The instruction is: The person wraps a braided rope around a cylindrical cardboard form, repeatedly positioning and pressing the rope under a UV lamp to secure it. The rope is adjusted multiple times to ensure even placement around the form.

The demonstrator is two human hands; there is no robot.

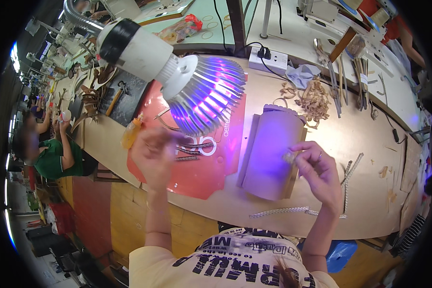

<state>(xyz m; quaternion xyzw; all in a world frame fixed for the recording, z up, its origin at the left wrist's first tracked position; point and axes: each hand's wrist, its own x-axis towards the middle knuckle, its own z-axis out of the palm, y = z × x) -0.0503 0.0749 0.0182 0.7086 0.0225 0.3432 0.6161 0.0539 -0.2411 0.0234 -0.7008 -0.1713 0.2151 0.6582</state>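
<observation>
Pinches a small pale piece between thumb and finger of the right hand, at the right side of a brown pad just left of that hand. Holds the left hand well apart, blurred, over a red sheet near dark strips; cannot tell its grip. Has braided strips near the right hand, tan curls beyond it, and a lamp beside the left.

I'm in a wkshop, sewing/craft type by the look: white machines w/ thread cone upper R, wood-handled tool on dark slab, curly tan scraps on my lg. bench, gooseneck lamp over it, bundled strips nearby, co-worker in green over to my L.
</observation>
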